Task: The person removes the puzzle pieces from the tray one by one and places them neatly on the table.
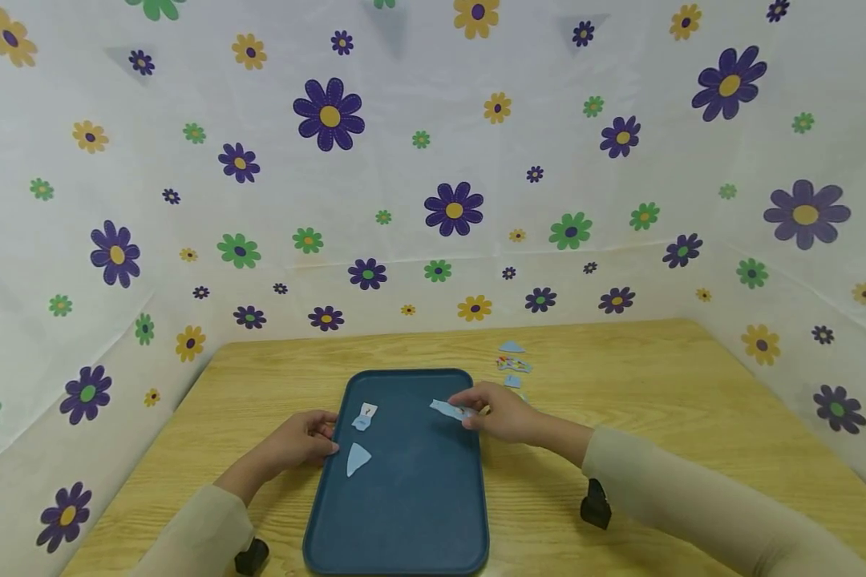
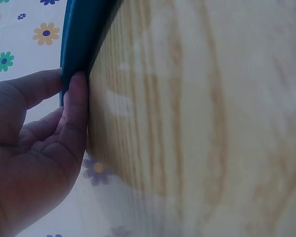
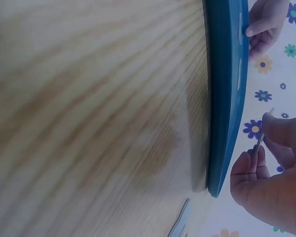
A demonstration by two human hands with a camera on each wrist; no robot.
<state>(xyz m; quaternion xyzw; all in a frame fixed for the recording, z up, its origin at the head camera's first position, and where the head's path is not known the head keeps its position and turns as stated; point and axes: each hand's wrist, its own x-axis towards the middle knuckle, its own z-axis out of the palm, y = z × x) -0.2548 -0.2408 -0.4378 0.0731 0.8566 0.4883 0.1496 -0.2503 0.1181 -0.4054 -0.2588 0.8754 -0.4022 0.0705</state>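
A dark blue tray [image 1: 404, 497] lies on the wooden table. My left hand [image 1: 299, 439] holds its left rim, with the thumb at the top edge and the fingers against the outer side, as the left wrist view shows [image 2: 44, 128]. Over the tray's upper right part, my right hand [image 1: 501, 413] pinches a flat, irregular light blue puzzle piece [image 1: 447, 409] between thumb and fingers. The right wrist view shows this piece [image 3: 260, 139] edge-on. On the tray's left side lie a blue-and-white piece [image 1: 364, 418] and a pointed light blue piece [image 1: 358, 458].
Several more pieces lie beyond the tray's upper right corner, among them a triangular blue one [image 1: 511, 347], a multicoloured one [image 1: 514, 365] and a small blue one [image 1: 513, 381]. Flower-printed white sheeting [image 1: 404, 176] surrounds the wooden table [image 1: 621, 385] at the back and sides.
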